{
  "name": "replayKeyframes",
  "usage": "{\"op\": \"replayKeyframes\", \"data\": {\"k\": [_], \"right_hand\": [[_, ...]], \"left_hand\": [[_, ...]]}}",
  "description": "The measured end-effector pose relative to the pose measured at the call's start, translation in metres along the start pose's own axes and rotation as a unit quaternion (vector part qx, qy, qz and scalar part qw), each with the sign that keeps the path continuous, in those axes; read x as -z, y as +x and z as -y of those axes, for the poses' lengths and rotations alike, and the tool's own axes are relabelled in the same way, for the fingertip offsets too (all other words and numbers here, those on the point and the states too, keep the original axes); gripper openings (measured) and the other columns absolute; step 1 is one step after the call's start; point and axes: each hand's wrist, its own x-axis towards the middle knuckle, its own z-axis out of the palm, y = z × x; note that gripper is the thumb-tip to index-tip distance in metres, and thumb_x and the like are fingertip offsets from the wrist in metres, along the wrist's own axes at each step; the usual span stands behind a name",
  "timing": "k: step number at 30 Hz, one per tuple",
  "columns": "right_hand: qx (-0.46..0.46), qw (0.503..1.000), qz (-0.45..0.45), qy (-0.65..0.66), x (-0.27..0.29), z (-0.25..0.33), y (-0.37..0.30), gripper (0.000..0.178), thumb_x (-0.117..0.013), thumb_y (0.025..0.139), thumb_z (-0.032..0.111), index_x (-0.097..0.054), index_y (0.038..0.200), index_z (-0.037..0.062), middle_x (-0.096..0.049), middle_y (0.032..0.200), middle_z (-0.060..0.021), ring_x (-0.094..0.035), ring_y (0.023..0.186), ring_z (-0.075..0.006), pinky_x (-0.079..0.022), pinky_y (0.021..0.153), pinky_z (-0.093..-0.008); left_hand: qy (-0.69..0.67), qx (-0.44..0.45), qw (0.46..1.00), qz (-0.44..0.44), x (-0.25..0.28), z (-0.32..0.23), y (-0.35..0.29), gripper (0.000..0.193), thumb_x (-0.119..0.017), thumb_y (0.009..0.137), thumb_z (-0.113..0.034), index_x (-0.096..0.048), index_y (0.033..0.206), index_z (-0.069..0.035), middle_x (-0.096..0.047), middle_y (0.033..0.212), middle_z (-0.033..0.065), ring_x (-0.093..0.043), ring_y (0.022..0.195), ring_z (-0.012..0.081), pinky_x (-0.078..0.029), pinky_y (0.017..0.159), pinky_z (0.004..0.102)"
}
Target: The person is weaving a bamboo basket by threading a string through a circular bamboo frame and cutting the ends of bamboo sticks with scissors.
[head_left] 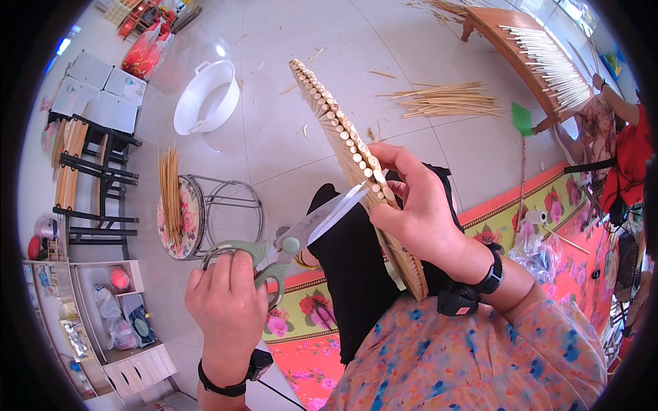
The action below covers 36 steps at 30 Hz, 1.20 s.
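My left hand (pixel 227 305) is closed around the green handles of a pair of scissors (pixel 290 244). The scissors' blades look nearly together, and their tips reach the edge of a flat, pale brown woven piece (pixel 340 147). Along that edge runs a row of round, whitish stick ends. My right hand (pixel 421 212) pinches the piece's edge between thumb and fingers, close to the blade tips. The piece stands tilted on edge over my lap, its lower end near my patterned top. Whether the blades have anything between them I cannot make out.
Thin sticks lie on a floral stool (pixel 179 236) at left and in a floor pile (pixel 449 101). A white tub (pixel 208 97) stands beyond the stool. White sticks cover a wooden bench (pixel 507 48) at far right, near another person in red (pixel 627 161). A floral mat (pixel 308 366) lies beneath me.
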Motion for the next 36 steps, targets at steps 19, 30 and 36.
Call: {"op": "replayKeyframes", "data": {"k": [19, 30, 36], "right_hand": [[0.030, 0.999, -0.028, 0.000, -0.004, -0.005, 0.000, 0.057, -0.064, 0.071, -0.001, -0.052, 0.126, 0.0014, -0.060, 0.112, -0.0120, -0.060, 0.105, -0.0231, -0.051, 0.094, -0.0371], [0.035, 0.999, -0.026, 0.016, -0.004, -0.010, 0.001, 0.056, -0.064, 0.071, -0.001, -0.053, 0.125, 0.0021, -0.061, 0.113, -0.0112, -0.060, 0.107, -0.0227, -0.051, 0.094, -0.0375], [0.034, 0.999, -0.023, 0.024, -0.004, -0.010, 0.000, 0.055, -0.064, 0.071, -0.001, -0.053, 0.125, 0.0019, -0.061, 0.113, -0.0112, -0.060, 0.107, -0.0224, -0.051, 0.094, -0.0372]], "left_hand": [[0.022, -0.002, 1.000, -0.012, 0.006, -0.003, -0.001, 0.037, -0.075, 0.060, -0.011, -0.060, 0.093, -0.005, -0.052, 0.079, 0.0041, -0.056, 0.066, 0.0200, -0.035, 0.059, 0.0349], [0.030, -0.006, 0.999, -0.011, 0.006, -0.004, 0.002, 0.029, -0.069, 0.064, -0.009, -0.060, 0.092, -0.005, -0.052, 0.078, 0.0040, -0.054, 0.064, 0.0189, -0.035, 0.058, 0.0340], [0.040, -0.010, 0.999, -0.034, 0.005, -0.006, 0.000, 0.025, -0.066, 0.066, -0.006, -0.060, 0.090, -0.004, -0.052, 0.077, 0.0041, -0.053, 0.061, 0.0184, -0.034, 0.057, 0.0334]]}}
